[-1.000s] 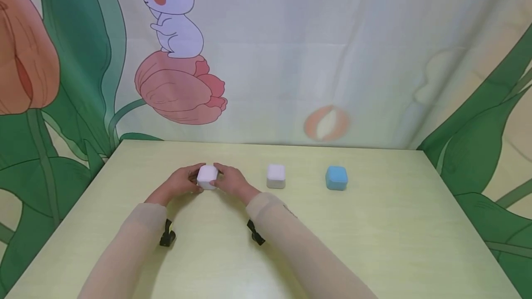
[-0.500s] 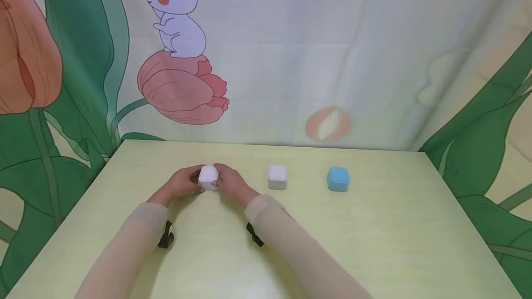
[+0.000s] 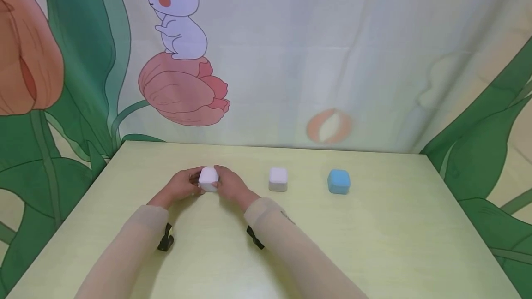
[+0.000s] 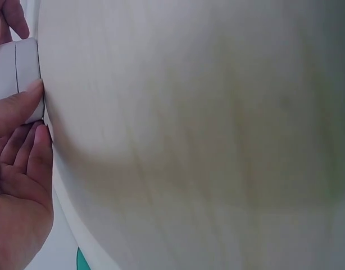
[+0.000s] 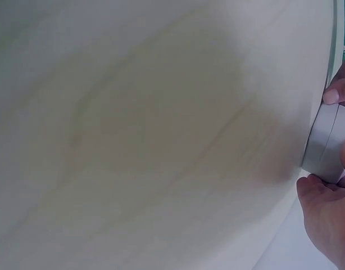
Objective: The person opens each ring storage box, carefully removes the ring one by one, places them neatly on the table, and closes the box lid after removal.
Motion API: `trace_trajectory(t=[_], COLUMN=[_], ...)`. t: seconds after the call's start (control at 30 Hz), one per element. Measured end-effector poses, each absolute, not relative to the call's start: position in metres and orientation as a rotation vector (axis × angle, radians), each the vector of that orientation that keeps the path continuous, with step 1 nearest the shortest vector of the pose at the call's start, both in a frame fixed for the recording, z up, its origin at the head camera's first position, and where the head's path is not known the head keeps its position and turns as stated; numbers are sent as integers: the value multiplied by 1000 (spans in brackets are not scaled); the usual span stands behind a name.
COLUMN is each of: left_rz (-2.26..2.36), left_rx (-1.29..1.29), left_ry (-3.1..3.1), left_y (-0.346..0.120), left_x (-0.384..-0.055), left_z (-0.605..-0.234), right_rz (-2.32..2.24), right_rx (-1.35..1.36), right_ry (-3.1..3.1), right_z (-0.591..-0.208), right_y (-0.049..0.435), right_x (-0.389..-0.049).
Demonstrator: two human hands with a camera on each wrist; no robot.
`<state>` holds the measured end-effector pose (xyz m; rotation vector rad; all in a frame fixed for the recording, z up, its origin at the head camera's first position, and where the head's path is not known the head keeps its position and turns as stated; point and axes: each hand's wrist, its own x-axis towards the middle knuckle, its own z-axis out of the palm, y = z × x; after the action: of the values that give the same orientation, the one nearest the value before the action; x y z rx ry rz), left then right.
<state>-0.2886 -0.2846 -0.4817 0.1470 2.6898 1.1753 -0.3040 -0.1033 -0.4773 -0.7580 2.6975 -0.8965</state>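
Note:
Both hands hold one small white rounded box [image 3: 208, 179] at the far left of the table, from opposite sides. The left hand [image 3: 184, 185] grips its left side; in the left wrist view the thumb [image 4: 26, 101] lies across a thin seam near the base of the box [image 4: 5, 73]. On the right side, the right hand [image 3: 232, 183] pinches it with its thumb on the front face and fingers behind. In the right wrist view the same seam runs along the box [image 5: 323, 149], whose base is right at the table surface.
A second white rounded box [image 3: 278, 179] stands to the right of the hands, and a blue one [image 3: 338, 181] farther right in the same row. The pale wooden table [image 3: 374, 243] ends at a printed curtain [image 3: 282, 82] behind. Black straps [image 3: 166, 238] sit at both wrists.
The head view has shifted slightly, moving the whole scene a little right and down. Both hands keep their hold on the white box, with barely any movement of the fingers.

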Motion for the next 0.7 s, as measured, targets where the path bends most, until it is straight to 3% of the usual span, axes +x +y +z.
trace_trajectory(t=[0.7], left_rz=[1149], left_rx=[96], left_ry=[2677], left_y=[-282], left_x=[-286], left_z=[-477], right_rz=[-957], right_rx=[-702], right_ry=[2644], right_z=[-479], right_y=[-103], right_x=[-309])
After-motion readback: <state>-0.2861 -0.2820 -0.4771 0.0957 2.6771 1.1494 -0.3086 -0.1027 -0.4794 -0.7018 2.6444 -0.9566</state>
